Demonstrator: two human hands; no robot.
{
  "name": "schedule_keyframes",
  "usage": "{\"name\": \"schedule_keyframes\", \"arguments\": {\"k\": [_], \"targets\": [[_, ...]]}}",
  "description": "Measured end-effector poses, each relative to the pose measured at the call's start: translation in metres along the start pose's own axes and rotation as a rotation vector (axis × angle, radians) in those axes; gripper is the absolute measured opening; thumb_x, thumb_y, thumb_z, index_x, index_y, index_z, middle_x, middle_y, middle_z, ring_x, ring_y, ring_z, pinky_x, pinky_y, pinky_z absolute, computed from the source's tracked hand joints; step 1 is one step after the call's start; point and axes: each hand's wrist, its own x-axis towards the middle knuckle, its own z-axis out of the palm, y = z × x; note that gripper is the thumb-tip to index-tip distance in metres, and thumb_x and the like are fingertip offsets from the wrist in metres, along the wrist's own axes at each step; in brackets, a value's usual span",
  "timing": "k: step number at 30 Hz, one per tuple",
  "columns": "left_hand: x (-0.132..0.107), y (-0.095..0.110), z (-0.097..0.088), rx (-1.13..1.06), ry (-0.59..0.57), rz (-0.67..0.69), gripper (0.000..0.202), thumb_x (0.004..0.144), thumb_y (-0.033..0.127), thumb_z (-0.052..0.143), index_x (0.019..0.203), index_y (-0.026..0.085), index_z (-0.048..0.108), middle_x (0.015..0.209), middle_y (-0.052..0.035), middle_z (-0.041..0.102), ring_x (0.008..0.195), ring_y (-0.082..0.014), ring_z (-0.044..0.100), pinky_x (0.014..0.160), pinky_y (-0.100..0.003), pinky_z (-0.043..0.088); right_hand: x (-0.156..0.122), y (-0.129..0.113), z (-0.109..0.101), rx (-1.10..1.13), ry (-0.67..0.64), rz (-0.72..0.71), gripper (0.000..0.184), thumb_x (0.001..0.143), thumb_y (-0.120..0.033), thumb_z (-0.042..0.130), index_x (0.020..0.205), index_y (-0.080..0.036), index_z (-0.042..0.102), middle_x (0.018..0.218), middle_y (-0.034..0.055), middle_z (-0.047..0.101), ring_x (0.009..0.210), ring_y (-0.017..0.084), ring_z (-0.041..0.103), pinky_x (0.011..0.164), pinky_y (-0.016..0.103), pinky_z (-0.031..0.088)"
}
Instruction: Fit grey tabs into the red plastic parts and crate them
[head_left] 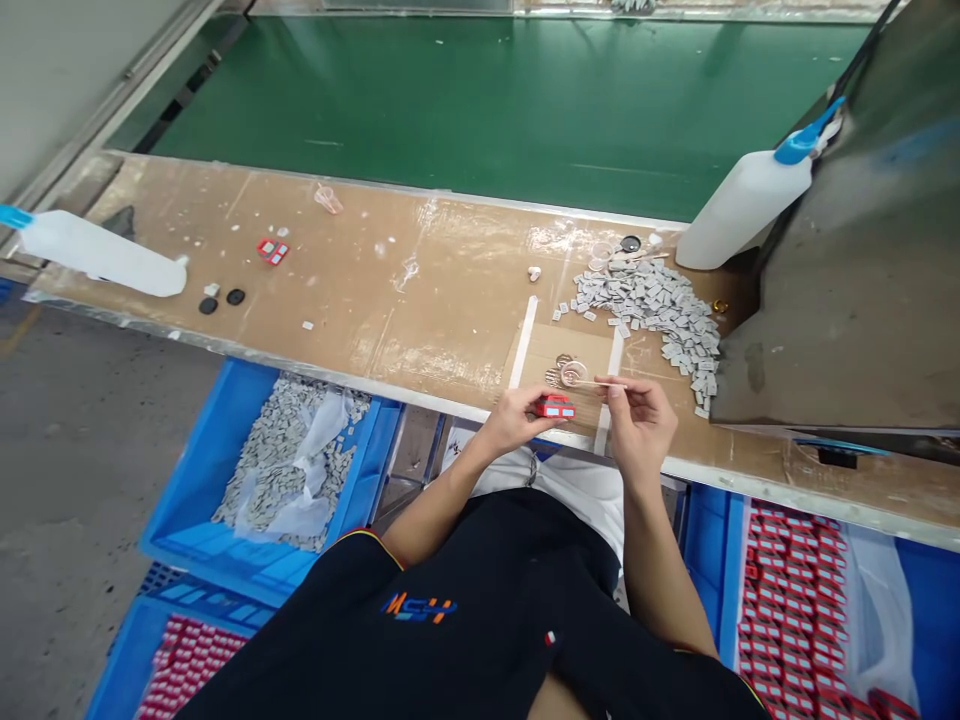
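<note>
On the near side of the small cup (574, 374), a red piece (556, 407) is gripped between the left hand's (516, 416) closed fingers, while a stick (606, 384) is pinched by the right hand (643, 420), tip near the cup, presumably for short reach.

Your left hand (511, 420) holding a red plastic part (557, 407), your right hand (643, 425) pinching a thin stick (606, 384), its tip at a small round cup (574, 374), grey tiles (654, 302) heaped on your desk (457, 300)

Worktop (435, 340) open beside left grip (517, 418); tile pile (656, 303), 1 bottle (739, 210) block beyond right grip (643, 425).
</note>
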Motion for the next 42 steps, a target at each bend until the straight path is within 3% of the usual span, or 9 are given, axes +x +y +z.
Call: {"name": "schedule_keyframes", "arguments": {"k": [6,17,23,42], "targets": [[-0.001,0.001,0.001,0.030,0.022,0.013,0.030,0.084,0.030,0.077,0.108,0.013,0.072,0.101,-0.0093,0.077,0.089,-0.0177,0.074,0.080,-0.026,0.062,-0.018,-0.006,-0.006,-0.096,-0.111,-0.051,0.019,0.093,-0.041,0.066,0.092,-0.023,0.070,0.090,0.0076,0.080,0.081,0.022,0.076,0.076,0.038,0.061],[0.000,0.003,-0.001,0.048,-0.008,0.045,0.031,0.086,0.033,0.074,0.111,0.014,0.071,0.106,-0.0092,0.078,0.093,-0.0187,0.075,0.081,-0.026,0.062,-0.016,-0.006,0.001,-0.187,-0.210,-0.116,0.016,0.094,-0.038,0.063,0.091,-0.025,0.071,0.091,0.0058,0.079,0.083,0.022,0.076,0.075,0.037,0.063],[0.001,0.004,-0.002,0.048,-0.009,0.085,0.029,0.087,0.033,0.072,0.109,0.014,0.071,0.104,-0.0092,0.077,0.093,-0.0182,0.074,0.081,-0.025,0.061,-0.013,-0.012,0.001,-0.263,-0.191,-0.228,0.011,0.094,-0.033,0.061,0.090,-0.026,0.069,0.089,0.0044,0.079,0.080,0.021,0.076,0.074,0.036,0.063],[0.000,0.002,-0.001,0.064,-0.008,0.079,0.028,0.087,0.031,0.074,0.110,0.014,0.072,0.106,-0.0095,0.077,0.093,-0.0191,0.074,0.082,-0.026,0.061,-0.015,-0.009,0.001,-0.253,-0.196,-0.306,0.008,0.095,-0.026,0.061,0.092,-0.023,0.068,0.087,0.0031,0.079,0.076,0.018,0.075,0.069,0.029,0.062]]}}
